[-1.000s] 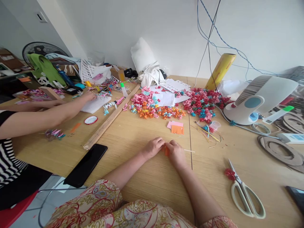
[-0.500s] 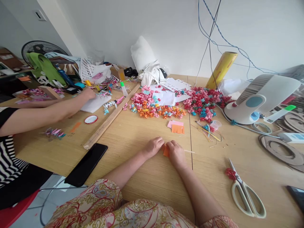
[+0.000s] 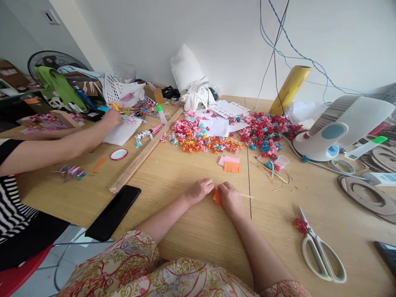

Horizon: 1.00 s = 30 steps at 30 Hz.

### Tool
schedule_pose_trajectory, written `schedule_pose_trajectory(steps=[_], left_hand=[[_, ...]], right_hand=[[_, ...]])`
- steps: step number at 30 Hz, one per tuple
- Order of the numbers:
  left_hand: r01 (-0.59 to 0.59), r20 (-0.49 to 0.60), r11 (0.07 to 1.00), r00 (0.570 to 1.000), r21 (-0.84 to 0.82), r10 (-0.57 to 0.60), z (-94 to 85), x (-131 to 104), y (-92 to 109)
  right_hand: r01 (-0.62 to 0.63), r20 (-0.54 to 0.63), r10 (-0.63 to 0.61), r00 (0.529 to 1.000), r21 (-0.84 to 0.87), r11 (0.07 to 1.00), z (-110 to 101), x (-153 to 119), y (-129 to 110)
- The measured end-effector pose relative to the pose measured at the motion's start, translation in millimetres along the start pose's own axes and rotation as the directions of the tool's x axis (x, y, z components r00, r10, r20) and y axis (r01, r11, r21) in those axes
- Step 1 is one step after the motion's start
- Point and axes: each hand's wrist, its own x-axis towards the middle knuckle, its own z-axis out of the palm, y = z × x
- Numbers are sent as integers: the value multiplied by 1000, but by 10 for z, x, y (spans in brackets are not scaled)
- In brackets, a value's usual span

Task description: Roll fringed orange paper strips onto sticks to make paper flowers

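Observation:
My right hand (image 3: 230, 199) is closed on a small fringed piece of orange paper (image 3: 217, 197) that hangs below its fingers. A thin pale stick (image 3: 247, 196) sticks out to the right from behind this hand. Just left of the paper, my left hand (image 3: 200, 192) is pinched shut, fingertips almost meeting those of the right; what lies in the pinch is hidden. Beyond both hands, a fringed orange paper piece (image 3: 232, 167) partly covers a pink one (image 3: 225, 160). Heaped paper flowers (image 3: 213, 144) in orange, pink, red and blue lie farther back.
White-handled scissors (image 3: 323, 251) lie at right, near a white desk fan (image 3: 334, 132). A black phone (image 3: 114, 212) rests at the left table edge beside a wooden strip (image 3: 145, 152). Another person's arm (image 3: 68, 144) reaches over a white pad (image 3: 123, 131) at left.
My hands stay in nearly the same place, and the orange paper has tilted slightly. At left, the other person's hand has shifted a little up and left.

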Motion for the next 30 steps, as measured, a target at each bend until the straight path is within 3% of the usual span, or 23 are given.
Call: schedule_pose_trajectory(steps=[12,17,23,30], left_hand=[[-55,-20,997,998,48,56,13,6,-9],[-28,-24,999,999,23,29,23,4,-10],[87,-54,975,993,-207,-100,-29,14,1],[205,-86,850,956,-485,-279,-79,24,-34]], right_hand=[[10,-9,-11,1000,-49,999,-15,-7,-8],[16,-54,-18,998,-27,999,-6,10,-4],[1,-123,4,992,48,999,-12,23,26],[-16,-138,35,990,139,990,-21,25,47]])
